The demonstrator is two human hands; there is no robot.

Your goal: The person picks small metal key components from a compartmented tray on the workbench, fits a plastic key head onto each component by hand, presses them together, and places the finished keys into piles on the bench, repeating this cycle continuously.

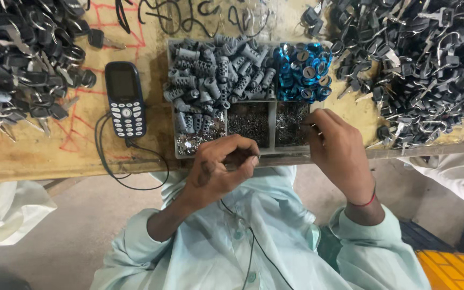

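Note:
My left hand [218, 166] hovers at the table's near edge, just in front of a grey divided tray [271, 152]. Its fingers are curled and pinched on a small part that they mostly hide. My right hand [339, 153] reaches into the tray's near-right compartment of tiny metal pieces [290, 124], fingertips pinched together on one of them. The tray also holds grey lock cylinders [216, 72], shiny blue round caps [303, 72], dark tiny parts [248, 122] and silvery bits [194, 142].
A dark blue keypad phone [125, 99] with a black cable lies left of the tray. Piles of black-headed keys lie at the left [22, 59] and right [425, 64]. A person's white sleeve [457, 174] is at right, a yellow crate [452, 271] below.

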